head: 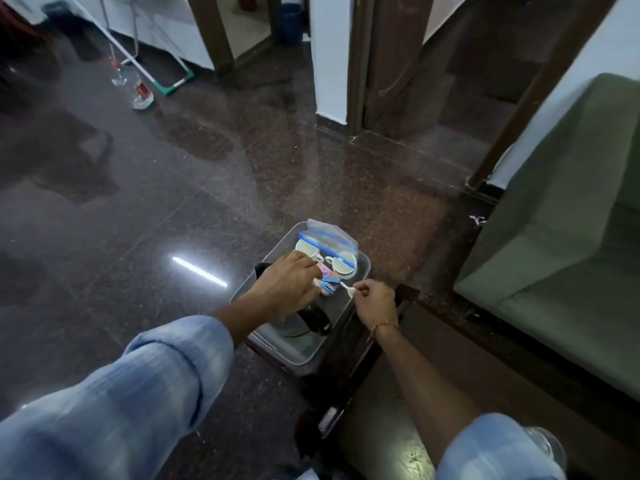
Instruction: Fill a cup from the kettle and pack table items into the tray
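A clear plastic tray (304, 356) sits on a small dark table (349, 372). Inside it lie two white cups (346, 264), a zip bag with a blue seal (329, 239), a pink and blue packet (325, 284) and a dark kettle (313, 318) with its round base. My left hand (287, 284) reaches down into the tray over the kettle; its fingertips touch the pink packet, and the fingers are curled. My right hand (372, 301) pinches a small white spoon (346, 287) over the tray's right rim.
A green sofa (561, 237) stands on the right. Polished dark stone floor (156, 209) spreads to the left and ahead. A white pillar (329, 64) and doorways stand behind. A glass (547, 445) shows at the bottom right.
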The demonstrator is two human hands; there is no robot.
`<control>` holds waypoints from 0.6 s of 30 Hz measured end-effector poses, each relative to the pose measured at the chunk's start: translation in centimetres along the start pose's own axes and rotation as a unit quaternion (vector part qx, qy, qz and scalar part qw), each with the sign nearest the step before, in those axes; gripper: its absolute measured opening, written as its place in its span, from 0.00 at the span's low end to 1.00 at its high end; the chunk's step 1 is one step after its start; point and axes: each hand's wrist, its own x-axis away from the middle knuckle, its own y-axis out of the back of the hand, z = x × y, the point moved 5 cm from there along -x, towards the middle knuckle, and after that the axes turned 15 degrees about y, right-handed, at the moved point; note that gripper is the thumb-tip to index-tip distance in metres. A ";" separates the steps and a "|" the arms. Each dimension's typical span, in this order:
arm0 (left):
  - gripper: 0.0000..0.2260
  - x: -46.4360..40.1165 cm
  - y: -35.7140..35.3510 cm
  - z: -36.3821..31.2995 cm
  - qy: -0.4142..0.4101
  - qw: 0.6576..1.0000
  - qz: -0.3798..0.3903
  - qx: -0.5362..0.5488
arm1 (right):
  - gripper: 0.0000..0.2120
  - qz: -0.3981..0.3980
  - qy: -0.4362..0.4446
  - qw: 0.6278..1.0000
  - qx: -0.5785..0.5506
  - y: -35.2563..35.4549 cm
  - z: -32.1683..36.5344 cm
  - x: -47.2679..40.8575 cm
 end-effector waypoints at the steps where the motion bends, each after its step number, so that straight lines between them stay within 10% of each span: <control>1: 0.14 -0.7 0.2 0.9 0.008 1.000 0.001 0.006 | 0.08 0.004 -0.012 1.000 0.007 -0.7 0.2 -0.9; 18: 0.17 -4.7 -3.4 8.1 0.059 0.995 0.047 0.067 | 0.09 0.030 -0.128 0.991 0.025 -12.1 -0.9 -8.9</control>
